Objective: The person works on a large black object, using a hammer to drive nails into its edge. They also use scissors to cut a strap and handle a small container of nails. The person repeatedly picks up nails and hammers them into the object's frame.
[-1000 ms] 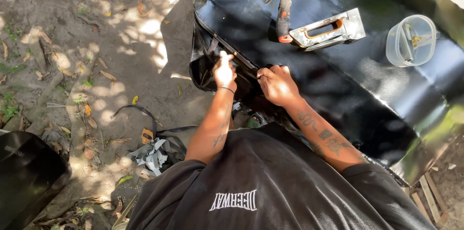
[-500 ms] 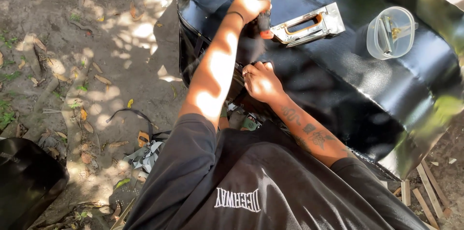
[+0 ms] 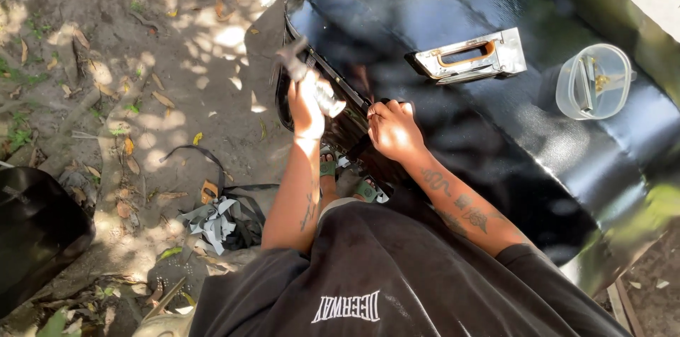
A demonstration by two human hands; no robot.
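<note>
My left hand (image 3: 307,102) is closed around a hammer (image 3: 296,53), which is blurred by motion, just over the near left edge of a large piece covered in glossy black sheet (image 3: 510,138). Close to its right, my right hand (image 3: 392,129) presses its fingers onto that same edge, pinning the black material. A metal staple gun (image 3: 471,58) with an orange-lined handle lies on the black surface beyond my right hand.
A clear plastic cup (image 3: 592,82) with small metal items stands on the sheet at the right. Grey strap scraps (image 3: 211,218) and dry leaves lie on the dirt at the left. A black object (image 3: 35,234) sits at the lower left.
My left hand went from the edge up to the hammer lying beside the staple gun, took it, and brought it back down to the edge. My right hand stayed in place.
</note>
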